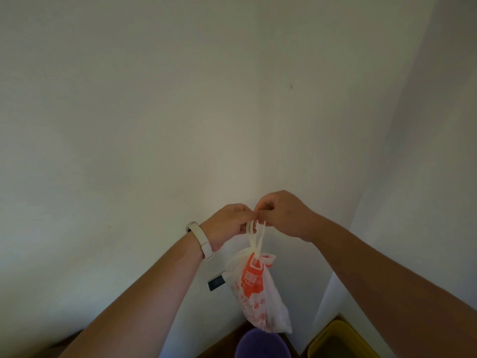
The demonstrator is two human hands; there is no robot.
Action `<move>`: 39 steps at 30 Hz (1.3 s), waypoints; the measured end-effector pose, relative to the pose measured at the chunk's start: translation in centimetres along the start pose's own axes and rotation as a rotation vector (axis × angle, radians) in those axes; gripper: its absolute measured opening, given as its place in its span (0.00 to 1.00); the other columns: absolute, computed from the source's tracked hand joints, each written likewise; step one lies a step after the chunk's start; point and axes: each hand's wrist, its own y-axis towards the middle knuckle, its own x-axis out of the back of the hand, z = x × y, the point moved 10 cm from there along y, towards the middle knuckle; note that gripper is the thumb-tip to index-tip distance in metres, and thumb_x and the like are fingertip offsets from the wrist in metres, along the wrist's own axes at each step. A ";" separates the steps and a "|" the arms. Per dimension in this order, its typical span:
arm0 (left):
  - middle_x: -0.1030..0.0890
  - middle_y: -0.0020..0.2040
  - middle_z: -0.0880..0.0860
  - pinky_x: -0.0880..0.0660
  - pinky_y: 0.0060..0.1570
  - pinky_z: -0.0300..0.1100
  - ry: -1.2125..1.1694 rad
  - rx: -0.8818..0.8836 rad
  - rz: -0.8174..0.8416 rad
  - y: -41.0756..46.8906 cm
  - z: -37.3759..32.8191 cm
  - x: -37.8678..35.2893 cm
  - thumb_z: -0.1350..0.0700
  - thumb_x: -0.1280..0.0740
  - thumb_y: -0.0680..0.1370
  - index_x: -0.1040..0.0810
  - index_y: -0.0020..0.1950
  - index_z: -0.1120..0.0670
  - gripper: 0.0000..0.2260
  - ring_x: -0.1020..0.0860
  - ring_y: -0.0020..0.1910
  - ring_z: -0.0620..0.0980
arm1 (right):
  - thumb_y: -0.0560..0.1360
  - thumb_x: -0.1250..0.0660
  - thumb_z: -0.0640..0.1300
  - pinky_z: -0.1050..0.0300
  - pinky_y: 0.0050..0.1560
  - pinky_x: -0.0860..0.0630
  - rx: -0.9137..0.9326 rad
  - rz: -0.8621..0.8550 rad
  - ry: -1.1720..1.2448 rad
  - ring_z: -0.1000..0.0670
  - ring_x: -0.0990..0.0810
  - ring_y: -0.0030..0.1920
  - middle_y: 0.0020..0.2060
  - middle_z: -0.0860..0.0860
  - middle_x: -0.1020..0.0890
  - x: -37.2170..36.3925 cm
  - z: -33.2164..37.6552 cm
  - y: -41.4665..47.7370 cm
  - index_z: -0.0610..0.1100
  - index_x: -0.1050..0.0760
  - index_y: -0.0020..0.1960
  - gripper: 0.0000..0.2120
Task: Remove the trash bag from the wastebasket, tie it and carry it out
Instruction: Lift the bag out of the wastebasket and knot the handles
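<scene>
A white trash bag [260, 295] with orange-red print hangs in the air in front of a white wall, its neck gathered. Two thin white handle loops [256, 237] run up from the neck. My left hand [227, 224], with a white band on its wrist, and my right hand [282, 215] meet fingertip to fingertip above the bag, both pinched on the tops of those loops. Directly below the bag, at the bottom edge of the view, is the purple wastebasket [262, 344]; only its upper part shows.
A yellow bin [338, 342] stands to the right of the wastebasket in the room's corner. A dark wall socket [216, 282] sits low on the wall behind the bag. Brown floor shows along the bottom.
</scene>
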 end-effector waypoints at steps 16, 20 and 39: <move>0.25 0.33 0.54 0.27 0.38 0.37 -0.088 -0.117 0.035 0.3 -3.0 -4.3 0.60 0.37 0.78 0.25 0.35 0.58 0.11 0.27 0.33 0.49 | 0.75 0.29 0.51 0.55 0.63 0.26 -0.184 0.081 -0.132 0.54 0.24 0.59 0.62 0.55 0.25 -1.8 -10.5 -6.4 0.52 0.28 0.68 0.22; 0.25 0.31 0.53 0.32 0.44 0.43 -0.034 -0.186 0.034 0.4 -4.9 -6.9 0.58 0.37 0.77 0.25 0.33 0.56 0.13 0.29 0.34 0.49 | 0.75 0.30 0.56 0.62 0.61 0.33 -0.152 0.163 -0.189 0.59 0.31 0.61 0.70 0.55 0.29 -2.8 -11.9 -8.5 0.53 0.35 0.74 0.30; 0.26 0.30 0.55 0.32 0.39 0.41 -0.206 -0.256 0.666 -0.4 -10.4 -25.0 0.57 0.35 0.72 0.27 0.32 0.59 0.09 0.30 0.34 0.51 | 0.74 0.33 0.59 0.51 0.63 0.24 -0.499 -0.378 -0.064 0.54 0.23 0.60 0.64 0.57 0.26 5.2 -16.3 -21.4 0.57 0.30 0.67 0.23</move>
